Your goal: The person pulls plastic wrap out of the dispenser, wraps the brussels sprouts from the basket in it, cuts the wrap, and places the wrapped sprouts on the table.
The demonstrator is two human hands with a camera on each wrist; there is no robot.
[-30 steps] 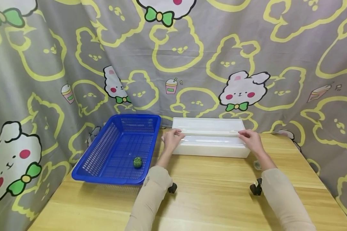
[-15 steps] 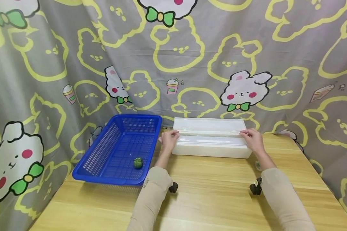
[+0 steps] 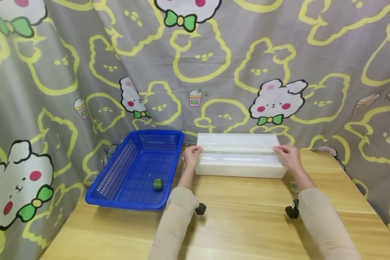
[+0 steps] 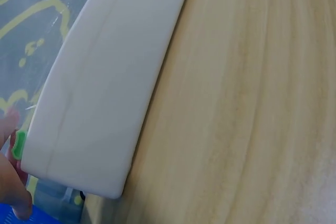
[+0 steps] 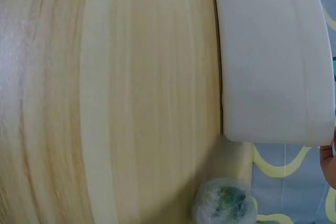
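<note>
A long white cling film box stands at the back of the table, its lid raised behind. Glossy clear cling film shows along its top. At the box's left end, my left hand pinches the film's edge between thumb and fingertips. My right hand pinches likewise at the right end. In the left wrist view, only some fingers show, near a small green piece. One curled finger is visible beside the box in the right wrist view.
A blue plastic basket stands to the left, holding a small green ball-like thing. Another green thing in clear wrap lies near my right wrist. A patterned curtain hangs right behind the table.
My left hand has slid a little left, towards the box's end. The right hand keeps its pinch at the other end. The head view has shifted slightly.
</note>
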